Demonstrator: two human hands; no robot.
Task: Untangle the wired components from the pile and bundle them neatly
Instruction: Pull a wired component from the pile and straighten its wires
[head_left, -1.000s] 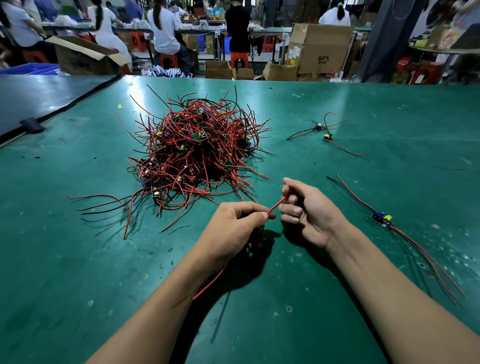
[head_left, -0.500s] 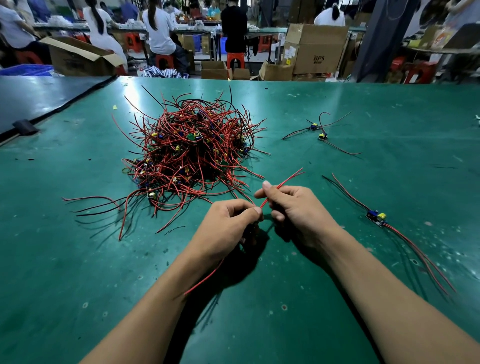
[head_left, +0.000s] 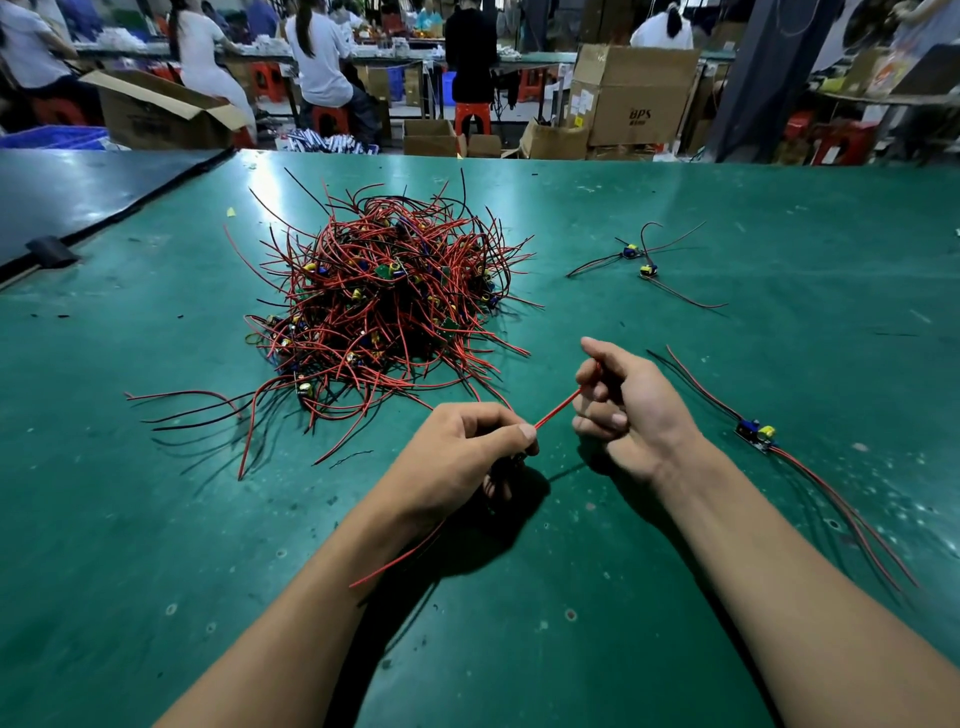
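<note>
**Inspector:** Markings?
**Clerk:** One brown cardboard box (head_left: 636, 98) beyond the green table (head_left: 779, 208) reads "BPS" (smaller print illegible).
**Inspector:** Counts?
**Clerk:** One tangled pile of red-and-black wired components (head_left: 384, 306), centre-left. Three lie apart: a loose pair (head_left: 639, 260) and a single loose component (head_left: 756, 434), right.
**Inspector:** Grip?
**Clerk:** The left hand (head_left: 462, 457) pinches a thin red wire (head_left: 558, 408) between thumb and forefinger. The right hand (head_left: 631, 405) curls round its far end.

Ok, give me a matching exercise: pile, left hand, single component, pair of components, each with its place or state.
Things: 1 pile; 2 left hand; 3 single component; 4 pair of components
Places or states: A beside the right hand, on its right; B pinches red wire; C back right; D beyond the left hand
Pairs: 1-D; 2-B; 3-A; 4-C
</note>
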